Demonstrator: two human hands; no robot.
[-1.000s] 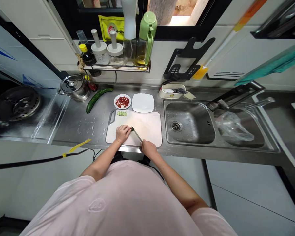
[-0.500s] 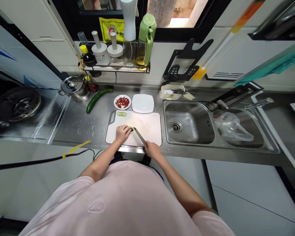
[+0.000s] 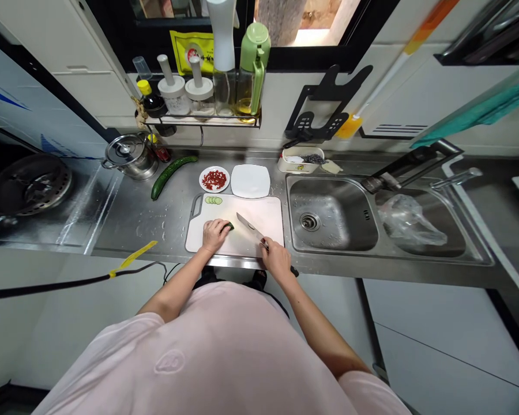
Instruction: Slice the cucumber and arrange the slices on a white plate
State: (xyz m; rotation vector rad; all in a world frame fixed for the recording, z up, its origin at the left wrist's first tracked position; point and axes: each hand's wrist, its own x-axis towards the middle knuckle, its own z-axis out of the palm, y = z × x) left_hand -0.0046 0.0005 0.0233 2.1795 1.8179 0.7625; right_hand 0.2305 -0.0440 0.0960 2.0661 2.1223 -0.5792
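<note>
My left hand (image 3: 215,234) is closed on a short piece of cucumber (image 3: 230,226) over the white cutting board (image 3: 259,208); most of the piece is hidden under the fingers. In my right hand (image 3: 277,259) is a kitchen knife (image 3: 249,227), gripped by its black handle. Its blade points up and left over the board, apart from the cucumber piece. Several thin cucumber slices (image 3: 213,200) lie overlapped in a row near the board's top left corner. Behind the board stand a small plate of chopped red pieces (image 3: 214,180) and a white square plate (image 3: 251,181).
A whole cucumber (image 3: 169,176) lies on the steel counter at the left, near a lidded pot (image 3: 132,155). The double sink (image 3: 333,233) is at the right, with a plastic bag (image 3: 410,222) in its far basin. Bottles and jars fill the wall rack (image 3: 203,120).
The knife has moved right, away from the cucumber piece, and my right hand has shifted right with it. My left hand stays nearly in place on the piece.
</note>
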